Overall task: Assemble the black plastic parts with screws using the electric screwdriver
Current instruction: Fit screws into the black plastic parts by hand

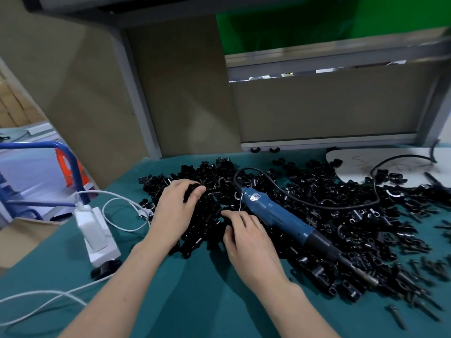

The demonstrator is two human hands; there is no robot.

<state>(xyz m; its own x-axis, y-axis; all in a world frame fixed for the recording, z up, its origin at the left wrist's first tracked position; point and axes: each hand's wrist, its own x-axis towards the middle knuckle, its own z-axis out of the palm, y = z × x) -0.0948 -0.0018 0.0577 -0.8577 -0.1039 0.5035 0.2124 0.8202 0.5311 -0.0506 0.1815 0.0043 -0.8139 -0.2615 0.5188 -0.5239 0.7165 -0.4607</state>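
A big heap of small black plastic parts [317, 215] covers the green table [190, 298]. My left hand [174, 213] lies on the heap's left side, its fingers and thumb curled round a black part [191, 190]. My right hand [246, 237] rests on the heap just right of it, fingers bent into the parts; whether it holds one is hidden. The blue electric screwdriver [280, 215] lies on the pile to the right of my right hand, tip pointing down-right, its black cord [341, 204] looping away. Dark screws [397, 319] lie scattered at the lower right.
A white power strip [96, 230] with a plugged adapter and white cables sits on the table's left. Brown partition boards [190, 93] stand behind the heap. A white sheet [395, 164] lies at the back right. A blue metal frame [68, 162] and a cardboard box stand off the left edge.
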